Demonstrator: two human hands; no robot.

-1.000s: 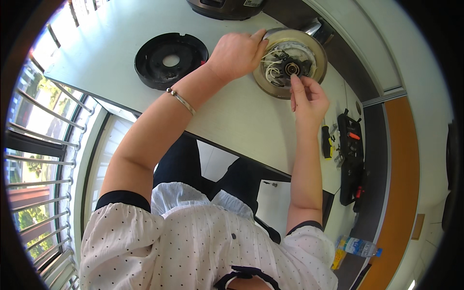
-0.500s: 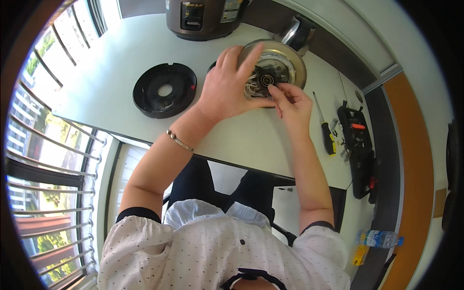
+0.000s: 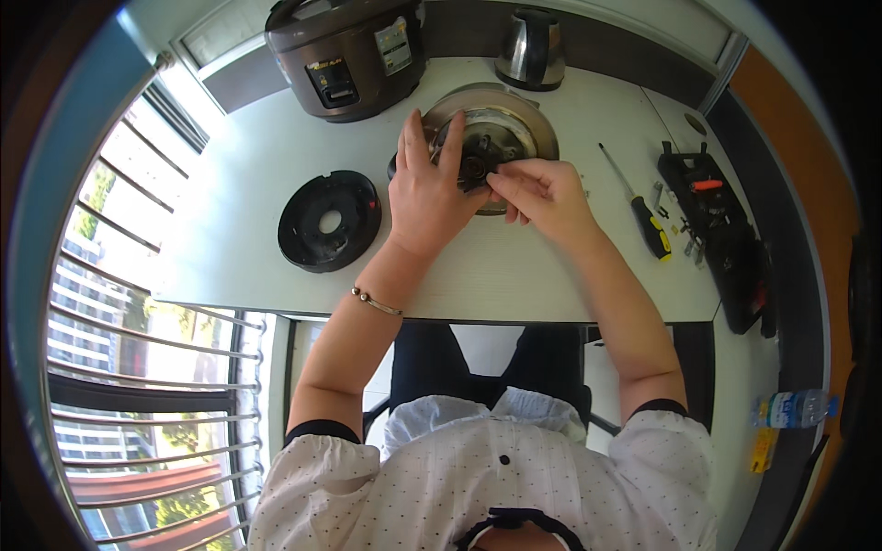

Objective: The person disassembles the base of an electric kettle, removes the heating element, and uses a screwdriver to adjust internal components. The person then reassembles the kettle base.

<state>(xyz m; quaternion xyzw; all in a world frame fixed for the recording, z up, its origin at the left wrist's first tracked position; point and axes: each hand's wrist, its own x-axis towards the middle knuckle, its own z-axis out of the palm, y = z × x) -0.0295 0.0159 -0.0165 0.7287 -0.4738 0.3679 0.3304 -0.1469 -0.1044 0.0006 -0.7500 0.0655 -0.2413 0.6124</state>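
facing open side up, the round metal housing lies beneath fingers.

Cooker sticker: pale one, beyond L hand, txt too sm. to read!
Cooker panel: gold lettering, same side, blurry
Bottle label: blue-white, well R of R hand, unreadable

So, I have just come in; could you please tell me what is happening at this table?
Someone is working with both hands on a round metal appliance part. The left hand spreads over its left side, while the right hand has its fingertips near the dark fitting at its middle; whether they pinch something small, I cannot tell. A round black cover lies apart to the left. On the right, a screwdriver lies beside a black tool case.
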